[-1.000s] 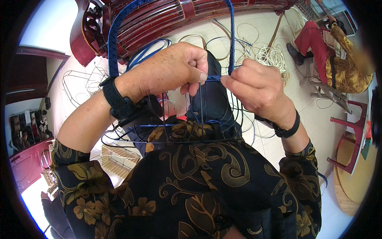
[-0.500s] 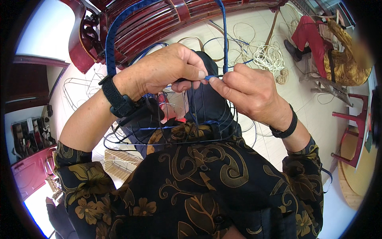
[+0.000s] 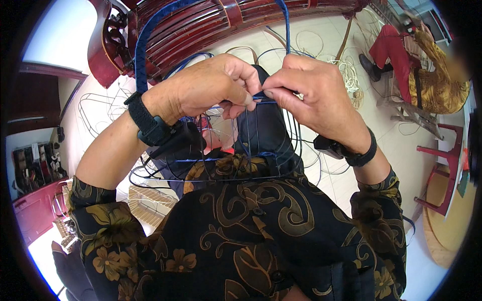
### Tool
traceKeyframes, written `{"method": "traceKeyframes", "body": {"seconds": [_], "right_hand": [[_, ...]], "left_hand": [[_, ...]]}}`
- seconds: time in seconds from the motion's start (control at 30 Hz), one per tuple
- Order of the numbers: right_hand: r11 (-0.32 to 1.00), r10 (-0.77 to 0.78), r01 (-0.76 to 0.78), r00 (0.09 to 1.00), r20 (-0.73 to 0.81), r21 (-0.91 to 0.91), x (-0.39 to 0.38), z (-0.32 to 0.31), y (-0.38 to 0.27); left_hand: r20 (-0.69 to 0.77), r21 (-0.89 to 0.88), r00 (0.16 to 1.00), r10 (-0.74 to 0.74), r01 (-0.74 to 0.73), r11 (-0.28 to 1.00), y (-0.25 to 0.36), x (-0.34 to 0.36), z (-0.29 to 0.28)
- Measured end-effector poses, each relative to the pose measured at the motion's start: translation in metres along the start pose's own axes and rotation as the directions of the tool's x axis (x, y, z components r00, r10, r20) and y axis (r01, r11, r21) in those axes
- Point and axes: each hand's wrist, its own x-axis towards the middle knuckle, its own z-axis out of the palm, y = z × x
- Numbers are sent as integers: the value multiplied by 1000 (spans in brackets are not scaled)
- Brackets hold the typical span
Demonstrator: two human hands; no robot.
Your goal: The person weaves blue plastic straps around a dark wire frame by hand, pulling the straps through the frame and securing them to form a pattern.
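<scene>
Wire frame: our dark wire frame sits upright in our lap, tall blue-wrapped handle arching away from us.
Blue strip: the blue strip is at the frame's far rim, in the small gap between our two hands.
What just changed: half a second ago our fingertips nearly met, level on the strip. Now our right hand is higher and further in, knuckles lifted, so the strip gets a pull from a new angle. Our left barely moves.
What that means: we'd say the same spot on the rim is being worked, just with a fresh direction of tug. Can't tell how tight it is, fingers are in the way.
Right fingers: thumb and forefinger in a narrow pinch, on the strip as far as we can see; the rest curl in.
Left fingers: our left hand pinches at the rim, thumb on the near side, others bent behind.
Arms: both elbows out wide, forearms angling in, black band on our left wrist.
Further out: pale cord coil on the floor, red wooden bench beyond.
</scene>
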Motion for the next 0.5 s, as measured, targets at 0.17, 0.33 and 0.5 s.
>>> {"method": "traceKeyframes", "body": {"seconds": [0.17, 0.33, 0.5], "right_hand": [[997, 60, -65, 992, 113, 36, 7, -2, 4], [999, -18, 16, 996, 88, 31, 12, 0, 1], [971, -207, 209, 978, 31, -115, 12, 4, 3]], "left_hand": [[-60, 105, 998, 0, 6, 994, 6, -2, 3], [-99, 178, 994, 43, -25, 984, 4, -5, 5], [-114, 277, 986, 120, -84, 957, 5, -7, 9]]}}
